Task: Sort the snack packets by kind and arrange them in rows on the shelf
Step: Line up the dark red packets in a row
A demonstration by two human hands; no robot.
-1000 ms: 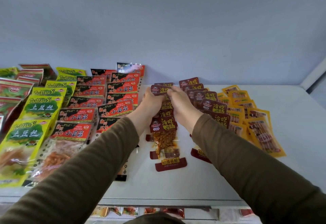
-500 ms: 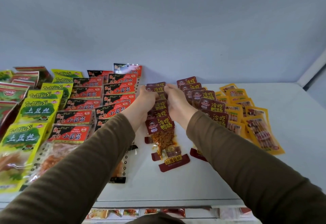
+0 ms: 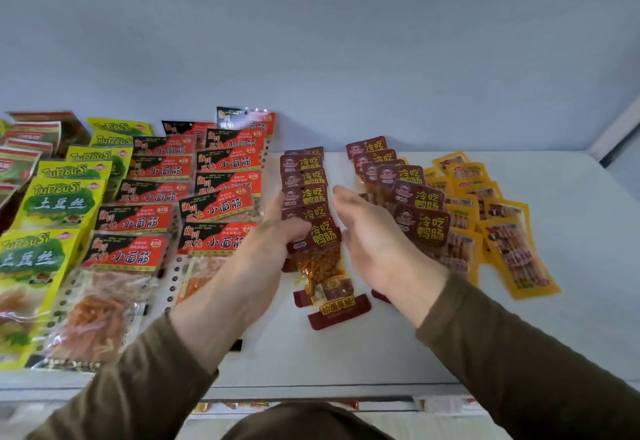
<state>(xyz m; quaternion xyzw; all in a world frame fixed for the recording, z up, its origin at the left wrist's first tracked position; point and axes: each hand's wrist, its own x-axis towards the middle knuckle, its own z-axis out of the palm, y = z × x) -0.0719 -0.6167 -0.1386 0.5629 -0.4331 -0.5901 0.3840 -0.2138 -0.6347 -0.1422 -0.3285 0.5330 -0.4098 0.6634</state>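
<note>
A row of overlapping dark red snack packets (image 3: 304, 194) runs front to back in the middle of the white shelf (image 3: 571, 335). My left hand (image 3: 277, 235) lies against the row's left edge with straight fingers, its thumb resting on the front packet (image 3: 325, 259). Just to the right of the row is my right hand (image 3: 367, 232), open with the palm turned towards the packets and holding nothing. A second dark red row (image 3: 415, 197) lies further right, partly hidden by my right hand.
Red-and-black packets (image 3: 221, 207) fill two rows at the left, with yellow-green packets (image 3: 59, 204) beyond them. Orange-yellow packets (image 3: 502, 232) lie at the right. Bare shelf shows at the far right and along the front edge. A lower shelf holds more packets (image 3: 242, 405).
Both hands have drawn back from the far end of the middle dark red row towards its front. My right hand has let go and opened beside the row.
</note>
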